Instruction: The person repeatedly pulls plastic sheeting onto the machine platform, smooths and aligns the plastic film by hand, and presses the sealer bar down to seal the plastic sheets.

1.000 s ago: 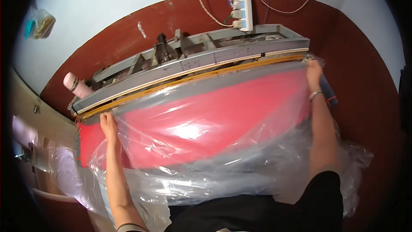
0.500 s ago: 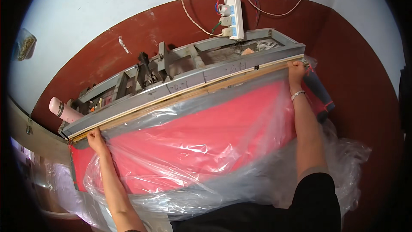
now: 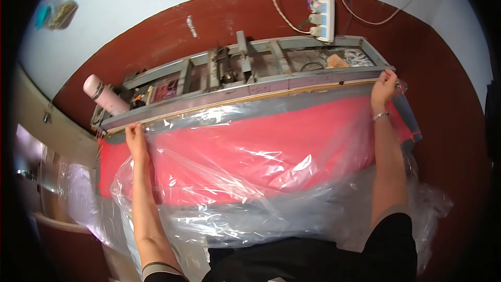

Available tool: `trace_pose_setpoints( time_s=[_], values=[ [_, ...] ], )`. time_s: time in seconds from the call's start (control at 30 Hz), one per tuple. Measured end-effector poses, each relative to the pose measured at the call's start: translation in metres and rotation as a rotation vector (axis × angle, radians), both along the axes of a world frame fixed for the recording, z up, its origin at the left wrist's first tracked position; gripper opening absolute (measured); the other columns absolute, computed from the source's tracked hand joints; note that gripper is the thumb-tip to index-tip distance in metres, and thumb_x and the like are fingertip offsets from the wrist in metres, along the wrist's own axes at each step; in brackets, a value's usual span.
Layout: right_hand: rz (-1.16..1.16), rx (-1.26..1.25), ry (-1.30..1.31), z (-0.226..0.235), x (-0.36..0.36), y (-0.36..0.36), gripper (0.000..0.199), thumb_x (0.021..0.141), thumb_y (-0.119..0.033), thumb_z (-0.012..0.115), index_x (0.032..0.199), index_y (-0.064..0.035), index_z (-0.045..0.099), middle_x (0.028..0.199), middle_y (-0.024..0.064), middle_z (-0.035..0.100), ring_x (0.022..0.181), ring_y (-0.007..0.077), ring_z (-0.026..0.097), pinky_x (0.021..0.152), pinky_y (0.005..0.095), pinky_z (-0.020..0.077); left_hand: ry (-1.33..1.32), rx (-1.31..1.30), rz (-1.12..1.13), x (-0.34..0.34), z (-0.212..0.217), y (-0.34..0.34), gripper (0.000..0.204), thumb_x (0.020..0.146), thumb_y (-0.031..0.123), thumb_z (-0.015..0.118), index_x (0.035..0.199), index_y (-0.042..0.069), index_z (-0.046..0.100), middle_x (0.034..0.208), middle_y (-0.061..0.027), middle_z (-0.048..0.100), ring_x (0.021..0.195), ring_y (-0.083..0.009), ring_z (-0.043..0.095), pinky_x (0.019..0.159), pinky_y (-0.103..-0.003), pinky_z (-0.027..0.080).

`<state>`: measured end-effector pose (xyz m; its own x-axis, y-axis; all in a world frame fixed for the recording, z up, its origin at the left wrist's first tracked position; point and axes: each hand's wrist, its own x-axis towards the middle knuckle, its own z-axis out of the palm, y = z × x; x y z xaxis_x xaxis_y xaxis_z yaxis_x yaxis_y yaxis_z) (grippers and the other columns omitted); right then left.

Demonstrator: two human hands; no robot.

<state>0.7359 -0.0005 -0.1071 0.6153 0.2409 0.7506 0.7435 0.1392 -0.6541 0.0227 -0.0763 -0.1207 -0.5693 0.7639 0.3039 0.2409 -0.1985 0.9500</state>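
Observation:
A red and grey sheet (image 3: 235,149) hangs down from a long metal frame, with clear plastic film (image 3: 250,214) lying over it in shiny wrinkles. My left hand (image 3: 136,141) is closed in a pinch on the film's upper edge, near the frame's left end. At the right end, my right hand (image 3: 384,90) has fingers and thumb pressed together on the film, close to the frame's corner. A pale wooden strip (image 3: 245,101) runs along the frame's near side between my hands. Bunches of loose film hang toward my body.
The grey metal frame (image 3: 305,79) has crossbars and a clamp-like metal part (image 3: 242,55). A pink bottle (image 3: 104,94) leans at its left end. Above the frame, a white power strip (image 3: 326,18) with plugs and cables hangs on the wall. A small bag (image 3: 62,13) hangs at upper left.
The film's upper edge has come up closer to the wooden strip, covering more of the grey band. Both hands have moved up slightly with it. The view has shifted too.

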Motion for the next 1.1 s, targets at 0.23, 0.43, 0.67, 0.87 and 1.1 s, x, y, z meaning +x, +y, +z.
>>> trace_pose_setpoints(
  time_s=[0.23,0.43,0.67,0.87,1.1],
  values=[
    [0.767,-0.176,-0.737,0.059,-0.208,-0.056,0.015,0.072,-0.005,0.063,0.085,-0.0038,0.056,0.073,0.0002,0.054,0.067,0.0075,0.049,0.059,0.0206,0.0395,0.286,0.216,0.206,-0.003,0.048,-0.104,0.008,0.082,0.006,0.056,0.086,0.007,0.049,0.076,0.0017,0.046,0.071,-0.0063,0.043,0.065,-0.02,0.036],
    [1.373,-0.872,-0.065,0.031,-0.195,-0.099,0.008,0.07,-0.005,0.065,0.069,-0.0017,0.057,0.059,-0.0033,0.05,0.056,0.0032,0.043,0.05,0.0191,0.0345,0.898,-0.119,0.234,0.012,0.028,-0.152,0.018,0.074,0.012,0.064,0.083,0.001,0.053,0.081,-0.0112,0.054,0.081,-0.026,0.051,0.074,-0.034,0.041],
    [0.716,-0.746,-0.009,-0.01,-0.002,-0.14,0.016,0.075,-0.008,0.063,0.064,-0.0047,0.052,0.054,-0.0067,0.041,0.05,0.0014,0.035,0.043,0.0187,0.0259,0.865,-0.116,-0.646,0.096,0.027,-0.197,0.043,0.075,0.013,0.062,0.115,0.004,0.052,0.119,-0.0141,0.051,0.117,-0.0323,0.042,0.097,-0.041,0.033],
    [0.687,-0.662,0.05,-0.04,0.058,-0.142,0.019,0.078,-0.01,0.062,0.065,-0.0067,0.049,0.054,-0.0078,0.036,0.049,0.0008,0.032,0.042,0.0185,0.0231,0.493,-0.013,0.126,0.071,0.022,-0.25,0.037,0.083,0.01,0.052,0.119,0.002,0.047,0.122,-0.0092,0.048,0.106,-0.0181,0.048,0.091,-0.03,0.036],
    [0.655,-0.649,-0.01,-0.038,0.054,-0.143,0.021,0.079,-0.011,0.062,0.065,-0.007,0.047,0.057,-0.0081,0.034,0.052,0.0016,0.029,0.044,0.0189,0.0228,-0.867,-0.208,0.127,0.114,-0.08,-0.343,0.042,0.093,0.036,0.035,0.122,0.006,0.04,0.125,-0.0108,0.041,0.114,-0.0205,0.038,0.095,-0.033,0.032]
  ],
)
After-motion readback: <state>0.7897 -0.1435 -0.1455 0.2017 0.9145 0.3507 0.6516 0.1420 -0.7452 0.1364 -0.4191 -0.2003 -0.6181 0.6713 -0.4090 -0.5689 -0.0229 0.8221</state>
